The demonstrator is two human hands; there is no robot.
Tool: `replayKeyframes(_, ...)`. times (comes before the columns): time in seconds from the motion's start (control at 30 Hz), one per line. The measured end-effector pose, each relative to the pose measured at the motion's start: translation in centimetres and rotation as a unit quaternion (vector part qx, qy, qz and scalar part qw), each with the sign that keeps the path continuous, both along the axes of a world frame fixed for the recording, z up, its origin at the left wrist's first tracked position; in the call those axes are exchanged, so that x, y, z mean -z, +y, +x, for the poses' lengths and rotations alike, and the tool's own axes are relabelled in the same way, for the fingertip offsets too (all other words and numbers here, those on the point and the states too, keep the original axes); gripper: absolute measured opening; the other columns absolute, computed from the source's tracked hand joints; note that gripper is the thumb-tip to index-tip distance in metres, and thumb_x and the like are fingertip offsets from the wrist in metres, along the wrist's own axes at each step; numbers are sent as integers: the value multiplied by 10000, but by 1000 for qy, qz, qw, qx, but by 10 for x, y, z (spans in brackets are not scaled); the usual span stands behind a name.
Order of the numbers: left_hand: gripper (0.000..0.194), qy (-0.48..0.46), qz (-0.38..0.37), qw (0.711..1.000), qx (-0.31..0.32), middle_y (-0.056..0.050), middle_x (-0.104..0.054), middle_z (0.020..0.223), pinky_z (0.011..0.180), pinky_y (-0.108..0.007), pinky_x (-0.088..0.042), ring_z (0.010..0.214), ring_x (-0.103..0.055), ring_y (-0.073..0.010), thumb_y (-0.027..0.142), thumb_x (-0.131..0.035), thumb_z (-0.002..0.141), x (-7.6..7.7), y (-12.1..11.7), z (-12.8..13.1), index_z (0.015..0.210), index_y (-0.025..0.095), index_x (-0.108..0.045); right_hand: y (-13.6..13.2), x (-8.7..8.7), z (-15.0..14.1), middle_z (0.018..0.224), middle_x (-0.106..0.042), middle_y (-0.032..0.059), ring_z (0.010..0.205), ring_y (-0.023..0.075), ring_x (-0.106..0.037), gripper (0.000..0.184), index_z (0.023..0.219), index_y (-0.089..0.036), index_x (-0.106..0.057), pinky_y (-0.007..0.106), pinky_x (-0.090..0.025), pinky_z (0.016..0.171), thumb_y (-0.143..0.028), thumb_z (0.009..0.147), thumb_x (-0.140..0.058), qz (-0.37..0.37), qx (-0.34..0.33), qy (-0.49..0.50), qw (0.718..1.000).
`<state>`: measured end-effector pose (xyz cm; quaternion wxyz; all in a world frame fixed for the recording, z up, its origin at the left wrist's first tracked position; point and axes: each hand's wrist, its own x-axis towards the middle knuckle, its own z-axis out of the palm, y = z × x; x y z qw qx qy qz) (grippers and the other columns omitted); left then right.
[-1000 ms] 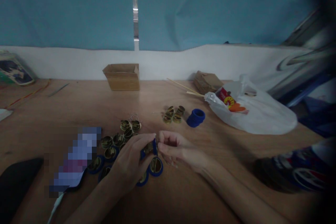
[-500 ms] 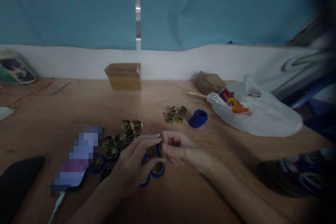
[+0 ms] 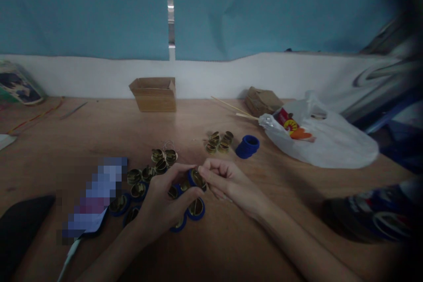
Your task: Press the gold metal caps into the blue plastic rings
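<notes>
Between my hands is a round gold-coloured metal piece with a blue ring (image 3: 196,179) around it, tilted so that its hollow face shows. My left hand (image 3: 160,202) holds it between thumb and index finger, at its lower and upper edges. The bent fingers and thumb of my right hand (image 3: 233,180) pinch its right edge, covering part of it. Below, another blue-ringed metal piece (image 3: 196,208) lies on the table. More such pieces lie around and behind my left hand, which hides some. Several metal pieces without rings (image 3: 219,142) sit beyond my right hand, beside stacked blue rings (image 3: 247,146).
A phone (image 3: 95,198) with a white cable lies at left, near a black object (image 3: 26,229). At the back stand an open cardboard box (image 3: 155,97) and a brown packet (image 3: 262,101). A white plastic bag (image 3: 343,141) and a dark bottle (image 3: 373,213) occupy the right.
The blue-ringed piece has turned from nearly edge-on to showing its gold hollow face. My left fingers have spread wider around it. The whole view has shifted slightly.
</notes>
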<state>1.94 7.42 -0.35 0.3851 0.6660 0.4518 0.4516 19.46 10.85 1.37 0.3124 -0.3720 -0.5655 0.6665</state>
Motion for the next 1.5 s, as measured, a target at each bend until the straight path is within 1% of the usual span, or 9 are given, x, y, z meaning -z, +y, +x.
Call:
replayKeyframes(0.2, 323, 22, 19, 1000, -4, -40, -722, 933, 745, -275, -554, 851, -701, -178, 222, -673, 790, 5, 1, 0, 1104, 184, -604, -2, 1, -3, 429, -369, -107, 356, 38, -259, 356, 665, -194, -481, 196, -154, 357, -472, 851, -600, -10, 23, -16, 1000)
replayKeyframes(0.33, 335, 42, 44, 998, -6, -25, -721, 940, 739, -256, -544, 843, -695, -159, 189, -668, 786, 7, 0, -1, 1115, 198, -603, -4, 4, -5, 424, -373, -108, 352, 39, -260, 345, 660, -196, -480, 196, -159, 358, -456, 844, -611, -23, 32, -2, 999)
replayKeyframes(0.43, 336, 49, 44, 998, 0, -26, -718, 956, 760, -268, -545, 860, -693, -162, 181, -652, 796, 9, 0, -1, 1127, 203, -599, -4, 7, -7, 431, -371, -108, 350, 37, -251, 354, 643, -195, -468, 191, -151, 354, -448, 841, -618, -28, 36, 11, 999)
replayKeyframes(0.8, 354, 41, 42, 998, -8, -15, -717, 1004, 790, -251, -542, 907, -689, -159, 168, -652, 799, 15, 1, 0, 1143, 231, -599, -5, 11, -7, 446, -386, -99, 367, 47, -293, 371, 639, -193, -458, 194, -172, 369, -456, 872, -578, 13, 49, -4, 999)
replayKeyframes(0.93, 352, 40, 40, 998, -15, -10, -719, 1013, 785, -233, -540, 901, -691, -149, 161, -649, 803, 16, 0, 1, 1143, 236, -601, -8, 14, -12, 463, -370, -95, 388, 56, -285, 383, 633, -204, -416, 210, -163, 386, -463, 882, -548, 41, 80, -13, 996)
replayKeyframes(1.03, 375, 45, 41, 998, -22, -1, -728, 1012, 786, -219, -539, 902, -695, -140, 150, -657, 793, 17, -2, 3, 1150, 245, -594, -11, 13, -15, 485, -349, -89, 421, 64, -274, 368, 624, -208, -399, 217, -165, 401, -430, 883, -535, 74, 112, -35, 990)
replayKeyframes(1.2, 350, 53, 65, 996, -43, -4, -748, 921, 708, -206, -555, 806, -713, -136, 158, -669, 776, 16, -6, 8, 1115, 211, -602, -18, 15, -17, 515, -315, -79, 462, 75, -268, 362, 601, -203, -398, 226, -178, 422, -377, 898, -509, 151, 166, -107, 969)
replayKeyframes(1.37, 344, 74, 87, 992, -60, -24, -760, 905, 682, -216, -566, 770, -724, -148, 188, -688, 772, 16, -7, 10, 1105, 184, -601, -20, 19, -18, 525, -332, -70, 470, 79, -305, 352, 618, -199, -410, 223, -202, 431, -353, 928, -471, 200, 174, -159, 951)
replayKeyframes(1.5, 348, 81, 83, 992, -58, -26, -758, 913, 659, -219, -568, 760, -726, -153, 195, -681, 781, 17, -7, 10, 1118, 188, -596, -21, 19, -17, 507, -326, -73, 453, 77, -311, 345, 611, -199, -405, 224, -202, 427, -323, 925, -474, 232, 178, -195, 936)
